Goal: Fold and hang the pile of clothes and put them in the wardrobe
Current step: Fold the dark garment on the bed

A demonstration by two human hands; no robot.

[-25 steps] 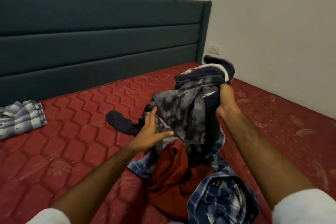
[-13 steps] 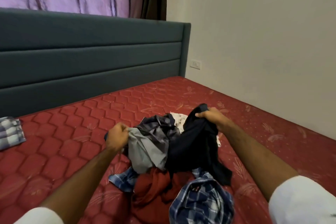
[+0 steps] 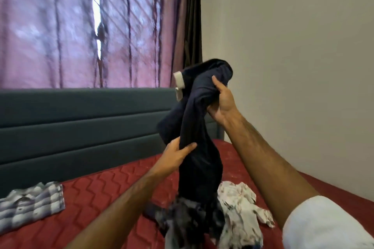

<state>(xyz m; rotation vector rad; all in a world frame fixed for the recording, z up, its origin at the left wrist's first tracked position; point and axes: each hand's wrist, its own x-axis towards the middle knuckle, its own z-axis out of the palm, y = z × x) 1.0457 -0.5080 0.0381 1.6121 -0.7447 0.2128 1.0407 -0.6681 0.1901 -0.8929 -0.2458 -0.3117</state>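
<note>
The right hand (image 3: 221, 103) is gripping the top of a dark garment (image 3: 197, 137), raised at one o'clock. The left hand (image 3: 175, 154) is pinching its middle, fingers closed on cloth. Its lower end is trailing into the pile (image 3: 202, 222) at six o'clock on the red mattress (image 3: 111, 188). A folded plaid shirt (image 3: 30, 208) is lying at eight o'clock.

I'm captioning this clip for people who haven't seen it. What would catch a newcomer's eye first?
A dark navy garment held up mid-frame: the right hand grips near its top, the left hand lower down. Its bottom end trails into the crumpled clothes pile on the red quilted mattress. A folded grey checked shirt lies apart at far left.
</note>
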